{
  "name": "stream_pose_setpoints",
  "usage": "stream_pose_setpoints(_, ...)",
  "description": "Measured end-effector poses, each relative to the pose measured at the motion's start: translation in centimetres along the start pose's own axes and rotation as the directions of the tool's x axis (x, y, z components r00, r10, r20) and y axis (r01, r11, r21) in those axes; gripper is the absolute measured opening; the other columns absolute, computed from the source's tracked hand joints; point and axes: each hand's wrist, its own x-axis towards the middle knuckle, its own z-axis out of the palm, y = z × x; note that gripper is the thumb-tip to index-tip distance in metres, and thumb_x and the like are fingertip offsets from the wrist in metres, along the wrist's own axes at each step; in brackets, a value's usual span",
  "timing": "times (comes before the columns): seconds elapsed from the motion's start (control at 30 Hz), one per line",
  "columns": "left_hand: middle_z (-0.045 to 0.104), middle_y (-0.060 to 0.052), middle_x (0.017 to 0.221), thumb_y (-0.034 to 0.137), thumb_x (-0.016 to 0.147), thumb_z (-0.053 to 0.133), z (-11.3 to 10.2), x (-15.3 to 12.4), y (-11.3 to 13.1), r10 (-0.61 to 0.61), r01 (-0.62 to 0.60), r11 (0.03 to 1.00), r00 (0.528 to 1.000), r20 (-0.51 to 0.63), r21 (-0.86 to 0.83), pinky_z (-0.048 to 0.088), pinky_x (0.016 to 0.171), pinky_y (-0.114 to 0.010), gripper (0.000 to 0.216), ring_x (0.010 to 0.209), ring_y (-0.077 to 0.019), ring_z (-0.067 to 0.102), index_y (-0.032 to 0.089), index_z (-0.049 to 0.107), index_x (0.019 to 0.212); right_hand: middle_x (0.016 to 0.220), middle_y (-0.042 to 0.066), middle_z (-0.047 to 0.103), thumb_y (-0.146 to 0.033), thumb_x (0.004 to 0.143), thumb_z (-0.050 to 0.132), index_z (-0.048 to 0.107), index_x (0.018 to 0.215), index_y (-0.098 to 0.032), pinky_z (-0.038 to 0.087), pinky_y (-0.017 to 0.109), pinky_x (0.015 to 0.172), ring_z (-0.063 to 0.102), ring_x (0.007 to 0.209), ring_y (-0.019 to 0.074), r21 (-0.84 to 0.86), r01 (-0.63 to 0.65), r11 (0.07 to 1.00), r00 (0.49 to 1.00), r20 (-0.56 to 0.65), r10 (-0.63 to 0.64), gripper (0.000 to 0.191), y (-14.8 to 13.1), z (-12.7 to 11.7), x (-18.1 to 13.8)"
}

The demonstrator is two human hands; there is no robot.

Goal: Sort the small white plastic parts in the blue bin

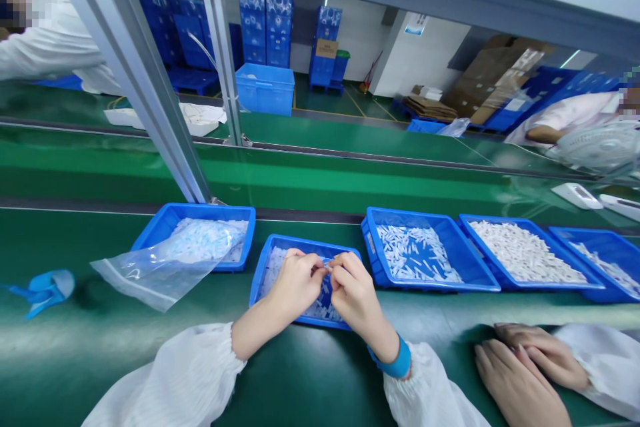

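The left hand (297, 280) and the right hand (356, 290) meet over a blue tray (305, 242), thumbs and forefingers pinched together on a small piece (327, 265) whose shape is mostly hidden by the fingertips. The remaining fingers of both hands curl inward. Directly below the fingers, the tray holds small white pieces (320, 310), heaped toward its left end and scattered nearer its front edge. A blue wristband (399, 360) circles the right wrist, behind the fingers on the near side, where white sleeves also gather at both forearms. Left of the fingers and a little farther off stands a second tray (159, 221), with a clear bag (145, 278) of pale bluish pieces lying in it and hanging over its front edge onto the green work surface (300, 380). Well to the left of the fingers lies a blue strap-like object (49, 288). Just to the right of the fingers is a third tray (467, 275) with white, stick-like pieces (407, 247) spread loosely; farther right come a fuller tray (465, 230) of off-white pieces and one more tray (620, 247), cut off by the view. A co-worker's hands (520, 383) rest together on the surface, nearer than the fingers and well to their right. Beyond the fingers, past the trays, runs a bright green strip (310, 180).
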Motion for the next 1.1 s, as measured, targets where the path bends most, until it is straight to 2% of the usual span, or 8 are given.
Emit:
stream_pose_setpoints(0.17, 0.071, 0.000, 0.067, 0.006, 0.073, 0.063, -0.1, 0.0, 0.3, -0.008, 0.007, 0.999, 1.000, -0.029, -0.035, 0.048, 0.080, -0.033, 0.015, 0.065, -0.0164, 0.060, 0.018, 0.067, 0.065, 0.081, 0.006, 0.048, 0.009, 0.073, 0.035, 0.041, 0.068, -0.018, 0.040, 0.032, 0.067, 0.046, 0.081, 0.0196, -0.071, 0.059, 0.996, 0.998, 0.021, -0.058, 0.028, 0.0, 0.0, -0.1)
stream_pose_setpoints(0.37, 0.068, 0.000, 0.061, 0.005, 0.074, 0.057, 0.1, -0.2, 0.1, 0.014, -0.015, 1.000, 0.999, -0.036, -0.023, 0.047, 0.084, -0.036, 0.020, 0.058, -0.0145, 0.057, 0.018, 0.065, 0.061, 0.082, 0.008, 0.047, 0.006, 0.077, 0.033, 0.045, 0.068, -0.018, 0.041, 0.034, 0.067, 0.042, 0.079, 0.0204, -0.174, 0.135, 0.975, 0.987, 0.105, -0.118, 0.029, -0.6, -0.1, -0.3)
stream_pose_setpoints(0.47, 0.067, 0.001, 0.059, 0.004, 0.073, 0.053, 0.3, -0.2, -0.1, 0.035, -0.035, 0.999, 0.999, -0.025, -0.011, 0.047, 0.085, -0.037, 0.023, 0.054, -0.0136, 0.055, 0.019, 0.065, 0.059, 0.079, 0.006, 0.045, 0.007, 0.074, 0.033, 0.042, 0.065, -0.018, 0.040, 0.032, 0.064, 0.042, 0.077, 0.0193, -0.129, 0.100, 0.987, 0.992, 0.095, -0.088, 0.028, -0.5, 0.0, -0.2)
stream_pose_setpoints(0.63, 0.067, 0.000, 0.058, 0.005, 0.076, 0.050, 0.4, -0.1, -0.4, 0.090, -0.090, 0.996, 0.996, 0.016, -0.008, 0.045, 0.087, -0.038, 0.027, 0.050, -0.0129, 0.052, 0.019, 0.065, 0.058, 0.075, 0.003, 0.044, 0.009, 0.064, 0.035, 0.037, 0.062, -0.019, 0.039, 0.031, 0.065, 0.045, 0.077, 0.0177, 0.049, -0.005, 0.999, 0.997, 0.073, 0.001, 0.028, 0.3, 0.0, -0.1)
stream_pose_setpoints(0.8, 0.069, -0.001, 0.061, 0.003, 0.077, 0.044, 0.5, -0.3, -0.8, 0.231, -0.232, 0.972, 0.973, 0.026, 0.036, 0.044, 0.089, -0.039, 0.029, 0.053, -0.0132, 0.055, 0.019, 0.065, 0.062, 0.071, 0.001, 0.043, 0.008, 0.062, 0.036, 0.032, 0.059, -0.019, 0.040, 0.030, 0.067, 0.048, 0.075, 0.0168, 0.160, -0.100, 0.982, 0.994, 0.054, 0.092, 0.027, 0.7, -0.1, 0.0)
stream_pose_setpoints(0.97, 0.066, -0.002, 0.057, -0.001, 0.072, 0.040, 0.7, -0.4, -1.1, 0.329, -0.329, 0.938, 0.944, 0.018, 0.106, 0.043, 0.089, -0.041, 0.030, 0.052, -0.0134, 0.057, 0.017, 0.061, 0.061, 0.070, 0.002, 0.044, 0.007, 0.061, 0.036, 0.032, 0.059, -0.019, 0.039, 0.029, 0.064, 0.048, 0.075, 0.0171, 0.149, -0.133, 0.980, 0.989, 0.076, 0.123, 0.026, 0.5, 0.0, 0.2)
stream_pose_setpoints(1.1, 0.064, 0.000, 0.055, 0.000, 0.072, 0.039, 0.7, -0.4, -1.0, 0.331, -0.331, 0.936, 0.943, 0.026, 0.119, 0.044, 0.090, -0.040, 0.031, 0.051, -0.0124, 0.055, 0.018, 0.060, 0.059, 0.068, 0.002, 0.043, 0.007, 0.061, 0.036, 0.032, 0.059, -0.020, 0.040, 0.030, 0.065, 0.047, 0.073, 0.0174, 0.096, -0.110, 0.989, 0.993, 0.044, 0.106, 0.027, 0.2, 0.1, 0.2)
